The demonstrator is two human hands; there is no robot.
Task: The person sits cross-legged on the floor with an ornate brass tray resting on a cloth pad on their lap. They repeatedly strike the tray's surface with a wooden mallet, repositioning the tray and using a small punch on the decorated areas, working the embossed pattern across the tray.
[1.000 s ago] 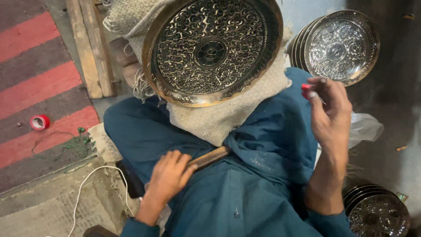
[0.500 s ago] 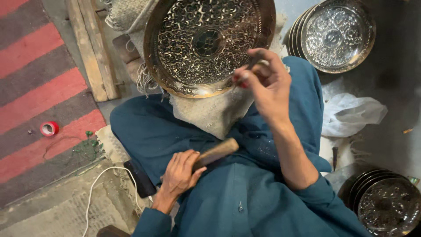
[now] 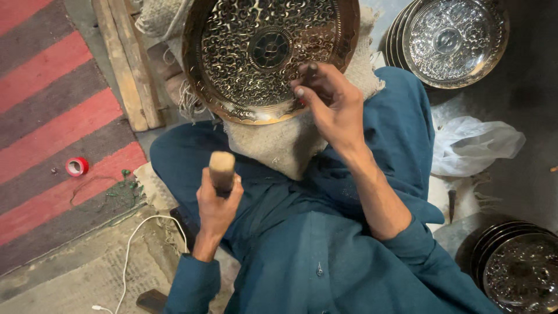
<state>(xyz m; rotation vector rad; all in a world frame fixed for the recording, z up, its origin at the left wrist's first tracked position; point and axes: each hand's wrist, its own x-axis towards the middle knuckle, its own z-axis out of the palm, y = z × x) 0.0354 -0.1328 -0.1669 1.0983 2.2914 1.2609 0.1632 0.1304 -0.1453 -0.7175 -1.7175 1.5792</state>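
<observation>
Left hand (image 3: pixel 216 200) grips a wooden handle (image 3: pixel 221 168), raised to hit. Right hand (image 3: pixel 328 104) pinches sth small, can't tell what, on the brass plate's (image 3: pixel 256 55) lower edge; plate rests on sackcloth (image 3: pixel 290 142) over the lap, so it stays put.

The engraved tray (image 3: pixel 270 55) is cut off at the top edge.

It was a floor-level metal-engraving workshop: stacked engraved plates (image 3: pixel 450 43) lay far right, a burlap pad (image 3: pixel 290 142) and wooden planks (image 3: pixel 125 64) nearby.
</observation>
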